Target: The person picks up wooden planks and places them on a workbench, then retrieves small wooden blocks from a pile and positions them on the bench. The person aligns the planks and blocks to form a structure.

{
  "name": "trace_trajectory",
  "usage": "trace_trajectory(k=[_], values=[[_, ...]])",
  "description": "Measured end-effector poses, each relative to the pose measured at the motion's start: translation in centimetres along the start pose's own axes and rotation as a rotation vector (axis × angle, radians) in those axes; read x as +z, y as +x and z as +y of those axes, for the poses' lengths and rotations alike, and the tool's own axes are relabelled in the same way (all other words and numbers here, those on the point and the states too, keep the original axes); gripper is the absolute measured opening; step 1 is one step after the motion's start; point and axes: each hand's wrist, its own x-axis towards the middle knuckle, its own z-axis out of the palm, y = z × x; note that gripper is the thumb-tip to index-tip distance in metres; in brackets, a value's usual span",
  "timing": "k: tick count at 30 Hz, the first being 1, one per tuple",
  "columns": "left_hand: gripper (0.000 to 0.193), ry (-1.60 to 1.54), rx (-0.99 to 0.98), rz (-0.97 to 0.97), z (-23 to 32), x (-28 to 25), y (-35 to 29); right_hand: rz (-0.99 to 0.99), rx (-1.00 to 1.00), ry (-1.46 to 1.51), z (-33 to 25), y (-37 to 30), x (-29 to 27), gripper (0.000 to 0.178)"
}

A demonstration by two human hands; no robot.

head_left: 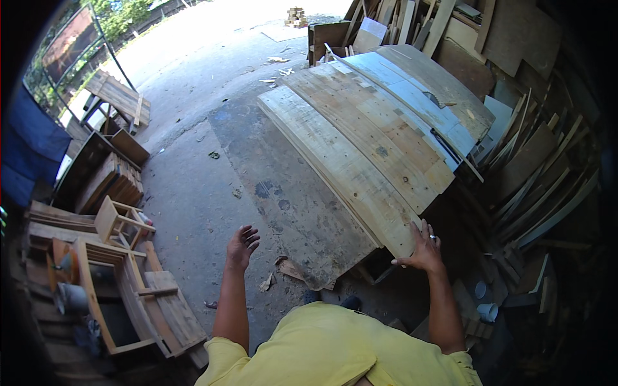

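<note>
My right hand (425,248), a ring on one finger, rests with spread fingers on the near corner of a stack of long weathered wooden boards (367,135) that reaches away to the upper right. My left hand (242,246) hangs free in the air over the concrete floor, palm up, fingers loosely apart, holding nothing. A large dark sheet of plywood (290,193) lies flat on the floor just left of the stack. My yellow shirt (322,350) fills the bottom middle.
Wooden frames and a small stool (119,222) crowd the left side. Planks and offcuts lean against the wall at right (534,174). Wood scraps (283,270) lie near my feet. A sunlit yard opens at the top left.
</note>
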Motion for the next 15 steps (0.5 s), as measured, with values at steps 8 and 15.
trace_trajectory(k=[8,15], values=[[0.032,0.209,-0.011,-0.034,-0.8,7.3,-2.0,0.046,0.047,0.025,-0.8,0.5,0.3,0.121],[0.032,0.274,-0.054,-0.211,-1.5,10.2,-3.4,0.016,-0.012,-0.006,0.4,-1.5,-0.9,0.119]])
